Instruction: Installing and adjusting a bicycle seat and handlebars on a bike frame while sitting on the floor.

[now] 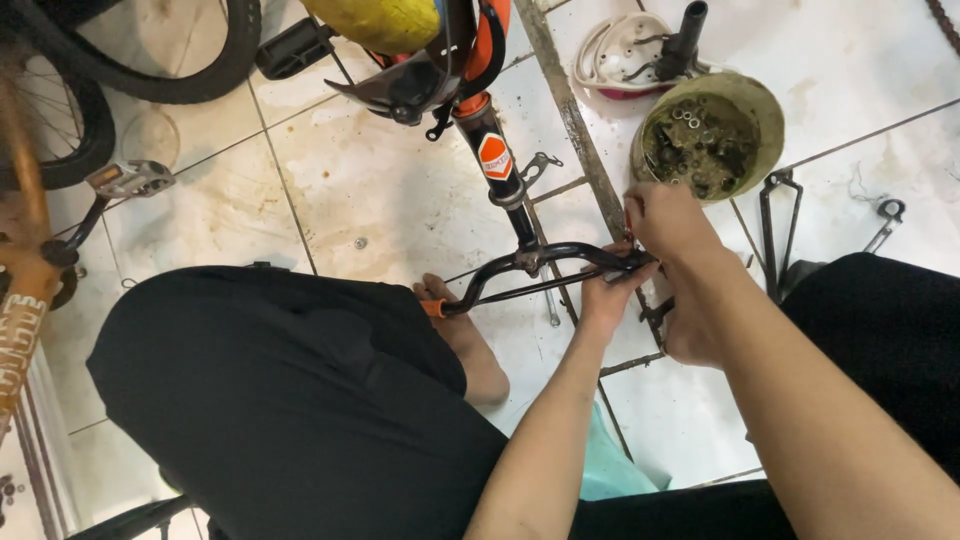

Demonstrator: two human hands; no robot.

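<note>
Handlebar: the black handlebar [540, 262] lies low over the tiled floor [390, 200], fixed to the orange and black stem [495, 155]; its orange-tipped end [432, 308] rests by a bare foot [470, 345].
Left hand: the left hand [605, 295] comes up under the handlebar's right end, fingers closed around the bar.
Right hand: the right hand [665, 225] sits just above that same end, fingertips pinched together on something small; what it is I cannot tell, the fingers hide it.
Risk: a small part could slip from the pinch and roll off across the wet, dirty floor; the bar could twist in the grip and nip a finger.
Around: a loose pedal [130, 178] and a tyre [150, 70] far left of the handlebar; a bowl of nuts and bolts [708, 135] right of the stem; a thin black stand [780, 235] beyond the right hand.
In the way: both black-clad knees crowd the handlebar.
</note>
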